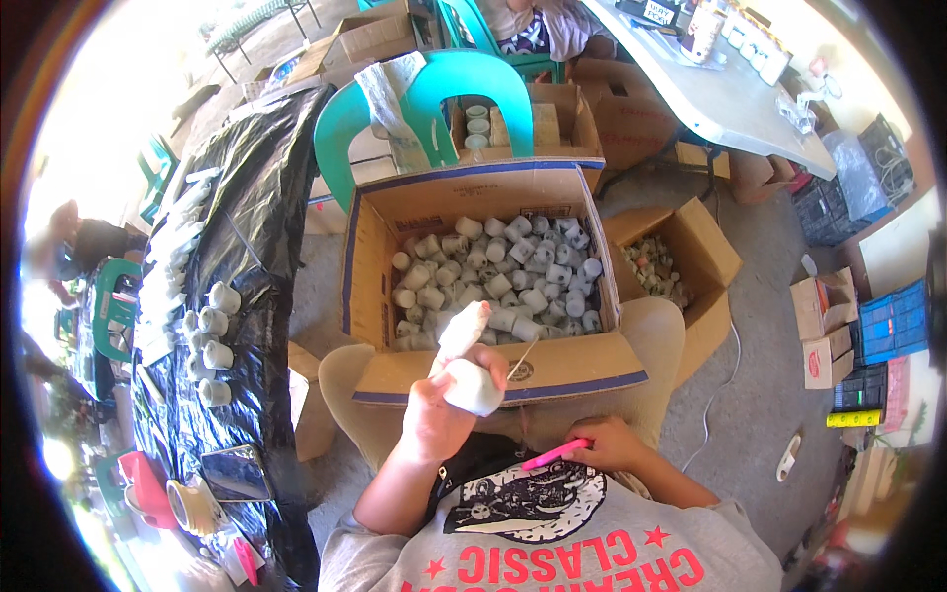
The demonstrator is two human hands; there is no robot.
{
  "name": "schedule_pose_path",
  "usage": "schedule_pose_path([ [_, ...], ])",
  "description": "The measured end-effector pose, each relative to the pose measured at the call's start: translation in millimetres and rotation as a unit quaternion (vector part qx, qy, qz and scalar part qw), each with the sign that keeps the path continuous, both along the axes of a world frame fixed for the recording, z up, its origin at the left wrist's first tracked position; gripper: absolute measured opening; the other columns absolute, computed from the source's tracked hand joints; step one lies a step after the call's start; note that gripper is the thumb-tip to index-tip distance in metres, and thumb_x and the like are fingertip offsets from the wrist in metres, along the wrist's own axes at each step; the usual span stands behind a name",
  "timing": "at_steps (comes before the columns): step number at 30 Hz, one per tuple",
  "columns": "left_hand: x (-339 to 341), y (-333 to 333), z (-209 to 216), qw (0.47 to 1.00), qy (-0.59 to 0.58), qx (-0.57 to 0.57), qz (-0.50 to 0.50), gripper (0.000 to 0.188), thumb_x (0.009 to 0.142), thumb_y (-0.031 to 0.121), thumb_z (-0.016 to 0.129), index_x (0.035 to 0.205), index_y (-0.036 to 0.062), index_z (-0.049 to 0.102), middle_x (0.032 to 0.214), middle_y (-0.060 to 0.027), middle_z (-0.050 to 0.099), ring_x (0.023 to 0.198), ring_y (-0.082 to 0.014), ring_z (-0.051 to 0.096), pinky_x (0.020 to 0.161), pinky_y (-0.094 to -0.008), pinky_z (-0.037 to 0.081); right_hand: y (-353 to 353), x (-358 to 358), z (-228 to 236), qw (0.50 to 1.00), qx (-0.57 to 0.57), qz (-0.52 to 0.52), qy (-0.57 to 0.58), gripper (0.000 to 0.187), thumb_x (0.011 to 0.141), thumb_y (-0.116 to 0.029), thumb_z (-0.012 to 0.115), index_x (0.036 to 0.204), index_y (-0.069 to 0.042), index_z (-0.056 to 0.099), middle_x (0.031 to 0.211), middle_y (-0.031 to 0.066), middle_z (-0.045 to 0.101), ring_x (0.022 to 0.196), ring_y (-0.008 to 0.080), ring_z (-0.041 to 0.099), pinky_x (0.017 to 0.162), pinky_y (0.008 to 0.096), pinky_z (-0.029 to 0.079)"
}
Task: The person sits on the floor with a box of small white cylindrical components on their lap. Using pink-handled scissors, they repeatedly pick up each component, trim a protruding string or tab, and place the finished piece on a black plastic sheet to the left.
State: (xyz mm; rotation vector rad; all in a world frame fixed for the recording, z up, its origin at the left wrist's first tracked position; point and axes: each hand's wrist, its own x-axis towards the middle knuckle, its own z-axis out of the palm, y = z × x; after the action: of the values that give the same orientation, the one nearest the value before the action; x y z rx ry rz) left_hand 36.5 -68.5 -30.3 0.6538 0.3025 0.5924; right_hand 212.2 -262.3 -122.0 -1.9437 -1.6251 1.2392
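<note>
a seated person grasps a rounded white piece (473,387) in the left hand (440,418), thumb and fingers curled around it, seen against the near flap of an open carton (498,373). white wrapping (462,332) covers a raised finger of that hand, and a thin pale strand (523,359) juts toward 2 o'clock. at 4 o'clock from the piece, the right hand (604,444) is closed on a bright pink tool (555,454), its kind unclear, near the shirt front. at 12 o'clock, the carton holds a heap of small white cylinders (503,266), with a teal chair (340,128) just beyond. a smaller carton (712,255) of mixed scraps (654,264) stands at 2 o'clock. at 9 o'clock, more white cylinders (217,353) cluster on black plastic sheeting (258,237); a dark phone (237,474) lies there at 8 o'clock.
</note>
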Motion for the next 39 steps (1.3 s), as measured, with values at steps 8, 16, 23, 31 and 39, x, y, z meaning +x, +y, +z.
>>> schedule_pose_path([
  [8,4,8,-22,0.787,0.331,0.492,0.168,0.043,0.07,0.003,0.076,0.108,0.0019,0.056,0.079,-0.006,0.06,0.081,-0.0152,0.058,0.092,-0.0329,0.042,11,5,83,0.921,0.357,-0.15,0.037,0.035,0.088,-0.022,0.063,0.114,-0.002,0.051,0.085,0.0159,0.061,0.066,0.0253,0.06,0.059,0.0333,0.049],
  [16,13,1,-17,0.721,0.372,0.563,0.157,0.021,0.071,0.01,0.076,0.084,0.0016,0.06,0.083,-0.0153,0.065,0.077,-0.0276,0.066,0.086,-0.0363,0.048,63,-21,102,0.903,0.408,-0.133,-0.036,0.021,0.089,-0.013,0.06,0.103,0.001,0.052,0.072,0.0173,0.058,0.053,0.0311,0.054,0.051,0.0358,0.045],
  [23,17,-2,-33,0.774,0.285,0.552,0.118,0.03,0.074,0.013,0.076,0.095,0.0021,0.057,0.079,-0.0118,0.065,0.07,-0.026,0.066,0.069,-0.0346,0.052,59,-31,86,0.921,0.377,-0.095,-0.027,0.024,0.092,-0.016,0.054,0.075,0.001,0.051,0.066,0.0044,0.057,0.052,0.0144,0.054,0.047,0.0278,0.042],
  [31,15,-3,-29,0.721,0.304,0.611,0.123,0.035,0.073,0.012,0.076,0.095,0.0044,0.05,0.074,-0.0099,0.065,0.068,-0.0266,0.066,0.065,-0.0348,0.053,61,-29,85,0.881,0.445,-0.152,0.054,0.028,0.094,-0.022,0.055,0.082,0.003,0.049,0.058,0.005,0.048,0.049,0.0114,0.05,0.043,0.0282,0.038],
  [39,9,0,-33,0.698,0.292,0.644,0.118,0.04,0.072,0.007,0.076,0.1,0.0037,0.048,0.076,-0.0088,0.065,0.069,-0.0261,0.066,0.071,-0.0344,0.054,67,-31,59,0.863,0.496,-0.098,0.022,0.021,0.093,-0.019,0.056,0.086,0.0,0.05,0.062,0.0078,0.055,0.052,0.0157,0.055,0.046,0.0306,0.042],
])
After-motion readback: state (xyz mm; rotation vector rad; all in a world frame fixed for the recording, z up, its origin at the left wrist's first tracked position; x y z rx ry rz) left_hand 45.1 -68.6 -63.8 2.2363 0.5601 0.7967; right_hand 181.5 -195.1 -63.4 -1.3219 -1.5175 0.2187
